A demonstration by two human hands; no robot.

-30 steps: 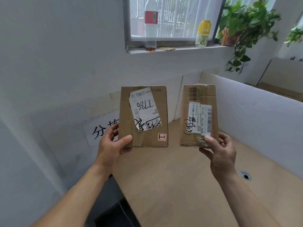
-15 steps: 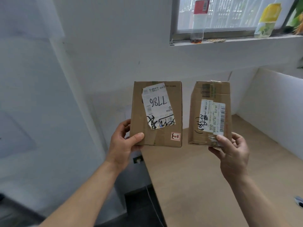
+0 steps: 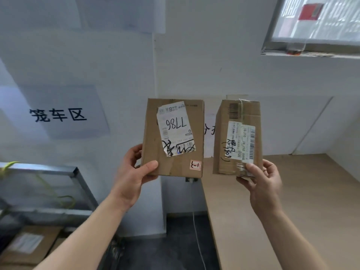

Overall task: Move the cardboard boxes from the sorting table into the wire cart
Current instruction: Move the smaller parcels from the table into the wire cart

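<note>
Gripping the left box (image 3: 153, 133) with the left hand (image 3: 132, 178): thumb flat across the front near the bottom left corner, fingers curled round behind the left edge. Held upright in the air, off the counter (image 3: 302, 201), with a white label (image 3: 175, 127) marked 7786 upside down on the face and a small red-and-white sticker (image 3: 195, 165) at the lower right corner.

Pinching the right box (image 3: 222, 137) with the right hand (image 3: 263, 188) at the bottom edge: thumb on the front by the foot of the barcode label (image 3: 241, 141), fingers curled behind. Also upright, turned slightly to show a side face, just beside the left box with a clear gap between, not touching.

Both up in front of the white wall, over the left edge of the pale wooden counter.

Down at near left, the wire cart (image 3: 78, 180): grey metal frame, blurred, with a green strap (image 3: 58, 195) hanging inside and a labelled carton (image 3: 39, 248) lying at the bottom. Above it on the wall, a paper sign (image 3: 58, 114) with black characters. At far right, a window (image 3: 331, 26) with a blurred red-labelled bottle (image 3: 309, 11) on its sill. Below the left box, a thin white cable (image 3: 196, 230) running down.
</note>
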